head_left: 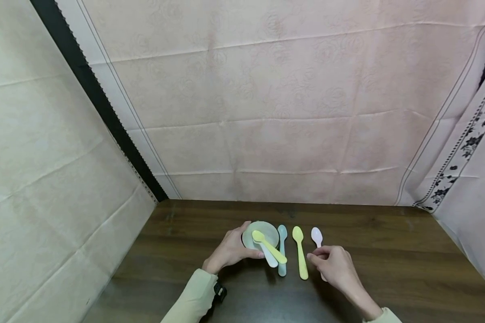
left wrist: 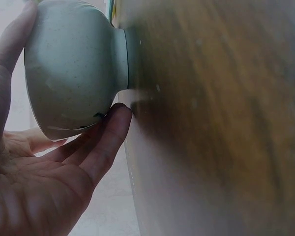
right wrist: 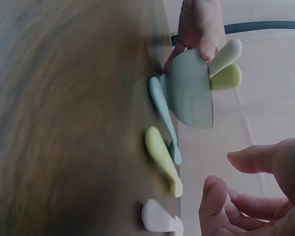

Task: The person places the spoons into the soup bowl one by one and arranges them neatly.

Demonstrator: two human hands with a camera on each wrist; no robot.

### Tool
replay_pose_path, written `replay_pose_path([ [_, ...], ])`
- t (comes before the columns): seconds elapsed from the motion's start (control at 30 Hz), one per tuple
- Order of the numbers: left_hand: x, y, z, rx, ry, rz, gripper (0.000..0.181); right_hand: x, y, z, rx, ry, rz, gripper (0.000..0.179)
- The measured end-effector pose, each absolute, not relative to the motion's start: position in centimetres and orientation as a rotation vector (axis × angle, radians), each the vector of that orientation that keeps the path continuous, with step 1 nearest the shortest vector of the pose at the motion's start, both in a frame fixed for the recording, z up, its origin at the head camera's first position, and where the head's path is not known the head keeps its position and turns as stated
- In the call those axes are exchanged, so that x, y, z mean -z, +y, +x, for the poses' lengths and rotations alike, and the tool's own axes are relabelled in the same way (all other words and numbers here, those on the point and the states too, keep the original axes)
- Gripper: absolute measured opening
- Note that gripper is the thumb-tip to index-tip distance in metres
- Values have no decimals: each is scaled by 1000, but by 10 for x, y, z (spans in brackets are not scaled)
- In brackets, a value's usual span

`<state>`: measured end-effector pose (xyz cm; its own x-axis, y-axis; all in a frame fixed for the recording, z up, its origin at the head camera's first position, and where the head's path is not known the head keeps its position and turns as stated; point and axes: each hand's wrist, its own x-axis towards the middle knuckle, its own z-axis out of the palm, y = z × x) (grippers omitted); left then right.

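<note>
My left hand holds a pale green bowl by its side, thumb near the rim and fingers around the wall. Two spoons lean in the bowl, handles out over the rim: a yellow spoon and a pale whitish spoon. Right of the bowl a blue spoon, a yellow-green spoon and a pale lilac spoon lie side by side on the table. Over the lilac spoon's handle is my right hand. In the right wrist view its thumb and fingers are apart, with nothing between them.
The dark wooden table runs back to a pale cloth wall. Cloth panels also stand along the left and right sides. A black device is strapped at the left wrist.
</note>
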<state>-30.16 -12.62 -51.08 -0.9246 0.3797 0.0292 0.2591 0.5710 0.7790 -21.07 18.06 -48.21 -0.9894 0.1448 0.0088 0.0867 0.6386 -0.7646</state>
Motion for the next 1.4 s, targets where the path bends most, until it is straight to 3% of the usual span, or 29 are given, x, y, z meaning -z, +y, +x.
replay_pose_path([
  [1.4, 511, -125, -299, -1287, 2648, 502, 118, 506, 197, -202, -1157, -2832, -229, 11],
])
